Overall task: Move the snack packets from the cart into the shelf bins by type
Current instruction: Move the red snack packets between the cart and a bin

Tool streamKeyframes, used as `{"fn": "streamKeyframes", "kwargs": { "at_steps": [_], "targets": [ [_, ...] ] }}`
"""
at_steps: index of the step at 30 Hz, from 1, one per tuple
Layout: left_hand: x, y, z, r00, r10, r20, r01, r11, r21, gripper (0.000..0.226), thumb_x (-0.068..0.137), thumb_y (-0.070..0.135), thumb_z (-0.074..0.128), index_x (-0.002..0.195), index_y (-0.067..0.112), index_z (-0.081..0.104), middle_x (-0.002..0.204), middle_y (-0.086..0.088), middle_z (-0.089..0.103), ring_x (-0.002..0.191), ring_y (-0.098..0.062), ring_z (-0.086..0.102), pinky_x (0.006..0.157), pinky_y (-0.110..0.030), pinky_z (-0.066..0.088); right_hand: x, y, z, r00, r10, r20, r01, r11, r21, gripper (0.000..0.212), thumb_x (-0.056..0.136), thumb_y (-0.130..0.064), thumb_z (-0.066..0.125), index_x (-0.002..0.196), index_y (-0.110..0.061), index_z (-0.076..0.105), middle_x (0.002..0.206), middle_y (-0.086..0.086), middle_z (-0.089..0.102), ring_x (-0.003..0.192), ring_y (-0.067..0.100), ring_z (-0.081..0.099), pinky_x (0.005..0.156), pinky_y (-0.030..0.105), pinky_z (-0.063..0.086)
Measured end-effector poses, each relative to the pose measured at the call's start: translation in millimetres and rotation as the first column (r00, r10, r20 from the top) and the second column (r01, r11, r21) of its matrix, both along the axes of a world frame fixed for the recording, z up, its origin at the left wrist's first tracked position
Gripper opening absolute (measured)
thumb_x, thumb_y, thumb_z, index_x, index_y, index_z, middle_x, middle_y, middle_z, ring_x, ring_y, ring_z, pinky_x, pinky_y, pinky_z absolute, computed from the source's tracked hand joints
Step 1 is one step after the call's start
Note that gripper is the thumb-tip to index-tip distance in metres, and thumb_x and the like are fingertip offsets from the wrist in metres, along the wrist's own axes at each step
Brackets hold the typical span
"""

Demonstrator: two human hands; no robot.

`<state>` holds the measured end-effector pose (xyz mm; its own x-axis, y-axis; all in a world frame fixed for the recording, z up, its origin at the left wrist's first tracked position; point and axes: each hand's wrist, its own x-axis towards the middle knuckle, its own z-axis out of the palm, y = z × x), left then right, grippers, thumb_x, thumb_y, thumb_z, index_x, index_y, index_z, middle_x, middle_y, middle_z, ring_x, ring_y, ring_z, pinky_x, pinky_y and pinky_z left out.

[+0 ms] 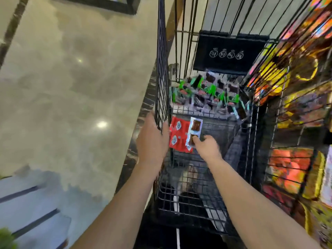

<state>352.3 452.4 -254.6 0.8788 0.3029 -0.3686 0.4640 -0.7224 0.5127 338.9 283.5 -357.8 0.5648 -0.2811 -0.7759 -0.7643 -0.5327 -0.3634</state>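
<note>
Pinches, with the right grip (206,144), the near end of a slim clear plastic packet (195,130) edged in pale blue, two brown slabs inside; fingertips curled over the lower slab. Held low inside the black wire cart (161,78), close to its left wall. Long axis up the frame, away from the body, far end leaning slightly right.

Clamps, with the left grip (152,139), the cart's left wall: thumb inside the mesh, fingers hidden behind the wires.

Just left of the clear packet and partly under it, flat glossy red packets (177,135) with white emblems, also lengthwise up the frame; cannot tell whether held along with it or lying on something. At the cart's far end, a loose heap of small green-and-dark packets (206,92), too blurred to read. Above the heap, a matt black rectangular sign (228,51) with four round white marks.

To the right, wire-fronted shelf bins (296,72) crammed with shiny orange and yellow packs, smeared by motion and cut off at the frame edge. Through the cart's wire bottom, only dark and pale shapes, hard to make out. To the left, polished beige marble floor (71,78) with light glare.
</note>
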Motion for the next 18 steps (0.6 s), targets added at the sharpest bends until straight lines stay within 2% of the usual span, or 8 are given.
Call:
{"fn": "streamKeyframes", "kwargs": {
  "at_steps": [2, 4, 6, 8, 10, 13, 16, 18],
  "targets": [
    [-2, 2, -9, 0.999, 0.018, 0.041, -0.019, 1.0, 0.008, 0.045, 0.108, 0.04, 0.053, 0.145, 0.016, 0.051, 0.117, -0.002, 0.073, 0.102, -0.024, 0.071, 0.088, -0.043, 0.058, 8, 2, -34, 0.996, -0.075, -0.045, 0.073, 0.996, -0.041, 0.057, 0.102, -0.047, 0.057, 0.136, 0.0, 0.053, 0.126, 0.021, 0.064, 0.114, 0.037, 0.062, 0.087, 0.039, 0.05],
    [-3, 4, -16, 0.997, 0.029, 0.07, -0.03, 0.999, 0.015, 0.04, 0.107, 0.04, 0.054, 0.14, 0.017, 0.055, 0.11, 0.002, 0.073, 0.093, -0.018, 0.068, 0.079, -0.034, 0.051, 13, 7, -62, 0.99, -0.133, -0.055, 0.129, 0.989, -0.074, 0.061, 0.101, -0.048, 0.059, 0.137, 0.001, 0.051, 0.136, 0.024, 0.058, 0.123, 0.039, 0.058, 0.098, 0.044, 0.051],
    [-3, 5, -21, 0.995, 0.028, 0.094, -0.03, 0.999, 0.027, 0.036, 0.107, 0.041, 0.056, 0.136, 0.019, 0.057, 0.104, 0.007, 0.072, 0.084, -0.012, 0.06, 0.073, -0.028, 0.042, 15, 13, -84, 0.986, -0.156, -0.055, 0.15, 0.984, -0.1, 0.064, 0.098, -0.048, 0.063, 0.138, 0.001, 0.049, 0.142, 0.026, 0.051, 0.13, 0.04, 0.051, 0.103, 0.046, 0.048],
    [-3, 7, -23, 0.994, 0.033, 0.105, -0.036, 0.999, 0.027, 0.033, 0.106, 0.04, 0.057, 0.133, 0.021, 0.059, 0.1, 0.01, 0.071, 0.081, -0.01, 0.058, 0.072, -0.027, 0.04, 14, 18, -99, 0.987, -0.15, -0.055, 0.142, 0.981, -0.132, 0.067, 0.095, -0.048, 0.069, 0.137, -0.002, 0.048, 0.146, 0.026, 0.043, 0.135, 0.041, 0.043, 0.106, 0.045, 0.042],
    [-4, 9, -24, 0.992, 0.035, 0.123, -0.038, 0.999, 0.017, 0.031, 0.106, 0.039, 0.058, 0.131, 0.021, 0.061, 0.099, 0.009, 0.072, 0.08, -0.01, 0.06, 0.071, -0.027, 0.042, 9, 21, -108, 0.986, -0.152, -0.064, 0.141, 0.979, -0.146, 0.067, 0.091, -0.046, 0.075, 0.136, -0.006, 0.045, 0.145, 0.022, 0.037, 0.135, 0.042, 0.039, 0.107, 0.047, 0.042],
    [-5, 11, -24, 0.987, 0.023, 0.158, -0.026, 1.0, 0.016, 0.029, 0.106, 0.037, 0.059, 0.13, 0.021, 0.062, 0.094, 0.011, 0.07, 0.077, -0.009, 0.058, 0.063, -0.018, 0.038, 2, 22, -117, 0.991, -0.107, -0.085, 0.094, 0.985, -0.145, 0.067, 0.086, -0.043, 0.081, 0.132, -0.011, 0.045, 0.141, 0.019, 0.032, 0.131, 0.038, 0.039, 0.103, 0.047, 0.047],
    [-4, 10, -25, 0.985, 0.013, 0.175, -0.018, 0.999, 0.027, 0.028, 0.106, 0.036, 0.06, 0.129, 0.02, 0.062, 0.092, 0.014, 0.067, 0.075, -0.007, 0.057, 0.062, -0.018, 0.036, -3, 28, -121, 0.993, -0.057, -0.102, 0.04, 0.987, -0.158, 0.062, 0.082, -0.045, 0.084, 0.118, -0.012, 0.045, 0.131, 0.015, 0.03, 0.125, 0.032, 0.037, 0.094, 0.042, 0.05],
    [-4, 9, -24, 0.982, 0.021, 0.188, -0.025, 1.0, 0.018, 0.026, 0.105, 0.035, 0.061, 0.127, 0.022, 0.062, 0.09, 0.018, 0.064, 0.071, -0.003, 0.053, 0.062, -0.01, 0.034, -5, 35, -122, 0.995, -0.053, -0.088, 0.038, 0.987, -0.157, 0.065, 0.08, -0.051, 0.084, 0.109, -0.013, 0.041, 0.121, 0.011, 0.029, 0.121, 0.029, 0.036, 0.09, 0.04, 0.046]
  ]
}}
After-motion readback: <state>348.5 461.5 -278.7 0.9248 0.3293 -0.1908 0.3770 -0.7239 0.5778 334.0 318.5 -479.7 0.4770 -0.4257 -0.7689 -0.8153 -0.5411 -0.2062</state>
